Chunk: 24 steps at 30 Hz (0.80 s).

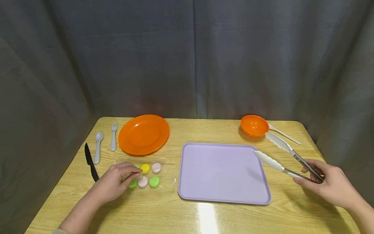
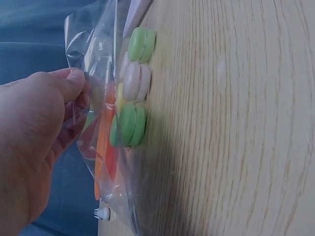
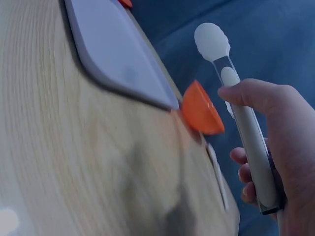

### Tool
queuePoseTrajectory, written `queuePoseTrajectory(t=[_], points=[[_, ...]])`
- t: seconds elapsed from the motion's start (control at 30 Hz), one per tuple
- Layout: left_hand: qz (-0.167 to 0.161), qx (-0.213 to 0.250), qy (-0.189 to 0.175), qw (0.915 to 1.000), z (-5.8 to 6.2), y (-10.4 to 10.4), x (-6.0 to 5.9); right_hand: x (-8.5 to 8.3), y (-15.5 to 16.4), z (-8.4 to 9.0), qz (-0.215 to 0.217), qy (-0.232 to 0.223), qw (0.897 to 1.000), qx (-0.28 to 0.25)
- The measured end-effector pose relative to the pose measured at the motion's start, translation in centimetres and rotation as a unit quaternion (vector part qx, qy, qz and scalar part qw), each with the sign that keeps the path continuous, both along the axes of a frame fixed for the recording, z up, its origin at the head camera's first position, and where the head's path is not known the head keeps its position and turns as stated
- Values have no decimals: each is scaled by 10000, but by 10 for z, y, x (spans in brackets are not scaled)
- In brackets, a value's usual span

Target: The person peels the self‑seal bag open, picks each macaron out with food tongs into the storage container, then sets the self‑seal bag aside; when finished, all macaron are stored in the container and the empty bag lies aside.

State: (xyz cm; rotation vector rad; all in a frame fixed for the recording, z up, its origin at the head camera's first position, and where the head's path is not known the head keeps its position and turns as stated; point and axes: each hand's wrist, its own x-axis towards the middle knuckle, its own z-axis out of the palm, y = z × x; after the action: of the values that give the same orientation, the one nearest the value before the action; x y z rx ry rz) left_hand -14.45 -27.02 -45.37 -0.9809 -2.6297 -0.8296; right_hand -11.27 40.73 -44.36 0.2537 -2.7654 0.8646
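Note:
My left hand point(image 1: 112, 182) reaches over the left part of the table, its thumb and fingertips pinching a clear plastic bag point(image 2: 96, 54). Under the raised film in the head view are several toy macarons: a yellow macaron point(image 1: 145, 168), a pale pink macaron point(image 1: 143, 182), a green macaron point(image 1: 154, 182) and others. The hand partly covers the green ones at left. On the right, my right hand point(image 1: 333, 183) grips metal tongs point(image 1: 277, 142) with white scalloped tips. The tongs are spread apart above the table, pointing toward the tray, with nothing between their tips.
A lilac tray point(image 1: 223, 174) lies mid-table. Behind the macarons is an orange plate point(image 1: 143, 135), with a fork point(image 1: 113, 138), spoon point(image 1: 98, 148) and black knife point(image 1: 91, 162) to its left. An orange bowl point(image 1: 254, 126) and a white-handled utensil point(image 1: 284, 134) are back right. Grey curtains point(image 1: 146, 58) enclose the table.

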Motion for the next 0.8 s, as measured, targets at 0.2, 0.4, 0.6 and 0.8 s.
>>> queuePoseTrajectory(t=[0.2, 0.4, 0.6, 0.8], points=[[30, -21, 18, 10000, 0, -2, 0, -6, -28, 10, 383, 204, 9989, -176], [261, -63, -194, 9994, 1, -1, 0, -11, -60, 17, 903, 422, 9947, -269], [386, -31, -310, 9988, 3, 1, 1, -17, -93, 22, 1361, 217, 9898, -358], [395, 19, -261, 9989, 4, 1, 1, -21, -123, 22, 1683, -50, 9856, -136]])
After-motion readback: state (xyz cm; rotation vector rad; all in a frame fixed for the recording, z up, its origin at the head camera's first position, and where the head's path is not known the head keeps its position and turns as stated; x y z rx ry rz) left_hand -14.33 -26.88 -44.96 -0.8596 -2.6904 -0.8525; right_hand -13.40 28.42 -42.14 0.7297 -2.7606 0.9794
